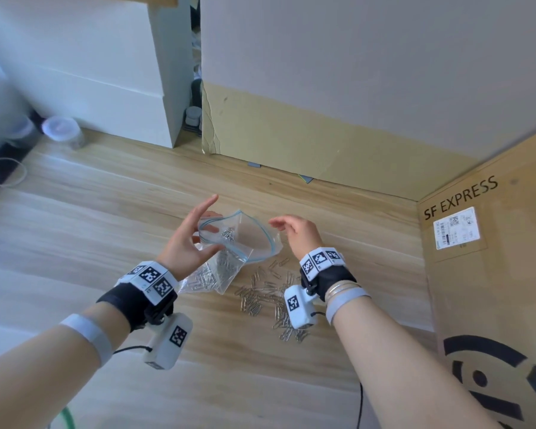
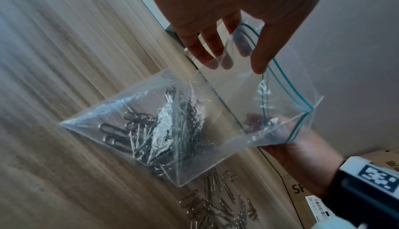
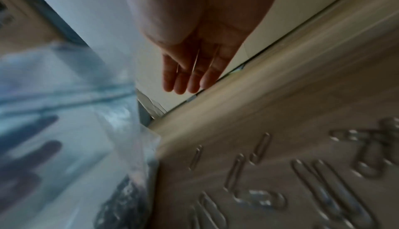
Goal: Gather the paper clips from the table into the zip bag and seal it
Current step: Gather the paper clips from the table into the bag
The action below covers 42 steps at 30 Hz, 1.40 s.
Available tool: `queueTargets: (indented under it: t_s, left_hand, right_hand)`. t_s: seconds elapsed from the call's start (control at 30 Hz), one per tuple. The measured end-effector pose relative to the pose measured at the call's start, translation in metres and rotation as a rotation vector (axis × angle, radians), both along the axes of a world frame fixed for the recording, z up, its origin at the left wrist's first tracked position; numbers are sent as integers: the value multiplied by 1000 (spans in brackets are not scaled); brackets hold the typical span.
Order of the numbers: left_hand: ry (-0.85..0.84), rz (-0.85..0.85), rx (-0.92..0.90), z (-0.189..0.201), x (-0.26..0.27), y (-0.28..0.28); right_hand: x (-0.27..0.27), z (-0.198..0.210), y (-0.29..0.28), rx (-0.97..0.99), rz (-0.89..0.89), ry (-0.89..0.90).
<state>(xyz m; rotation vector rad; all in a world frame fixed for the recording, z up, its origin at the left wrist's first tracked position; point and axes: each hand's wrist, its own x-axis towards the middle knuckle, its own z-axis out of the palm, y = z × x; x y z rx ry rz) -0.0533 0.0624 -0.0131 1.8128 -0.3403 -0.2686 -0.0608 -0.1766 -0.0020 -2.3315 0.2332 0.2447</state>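
My left hand (image 1: 198,233) holds the clear zip bag (image 1: 254,243) up off the wooden table (image 1: 106,212), pinching the rim of its gaping mouth between thumb and fingers. The left wrist view shows that hand (image 2: 239,62) on the bag (image 2: 215,130), whose lower corner holds a heap of silver paper clips (image 2: 168,127). A few clips (image 1: 228,233) show inside the mouth. My right hand (image 1: 287,226) hovers at the mouth's right side with relaxed, empty fingers (image 3: 185,79). Several loose paper clips (image 1: 260,292) lie on the table under my right wrist.
A tall SF EXPRESS cardboard box (image 1: 483,274) stands close on the right. A cardboard panel (image 1: 291,144) closes the back, with a white box (image 1: 106,72) at the back left. A lidded jar (image 1: 62,130) and a cable loop (image 1: 7,176) sit far left.
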Motion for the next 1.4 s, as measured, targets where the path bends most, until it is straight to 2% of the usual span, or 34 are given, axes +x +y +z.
queueTargets:
  t_s: [0.1, 0.2, 0.33, 0.5, 0.63, 0.77, 0.97, 1.27, 1.4]
  left_hand:
    - [4, 7, 0, 1, -1, 0]
    - [8, 8, 4, 3, -1, -1]
    - [8, 1, 14, 5, 0, -3]
    - [13, -20, 4, 4, 0, -6]
    - [10, -30, 17, 2, -1, -8]
    - [4, -43, 22, 2, -3, -7]
    - [-10, -42, 21, 0, -4, -7]
    - [-21, -45, 21, 0, -6, -9]
    - [-20, -50, 24, -1, -8, -7]
  right_hand:
    - [0, -19, 10, -161, 228, 191]
    - [-8, -30, 17, -225, 306, 331]
    - [-31, -27, 3, -203, 429, 256]
    - [-55, -29, -16, -286, 494, 288]
    - [-64, -27, 7, -321, 643, 84]
    - [-68, -40, 38, -414, 835, 68]
    - [-73, -43, 18, -374, 795, 57]
    - [-98, -24, -30, -484, 557, 312]
    - [-112, -32, -38, -604, 623, 445]
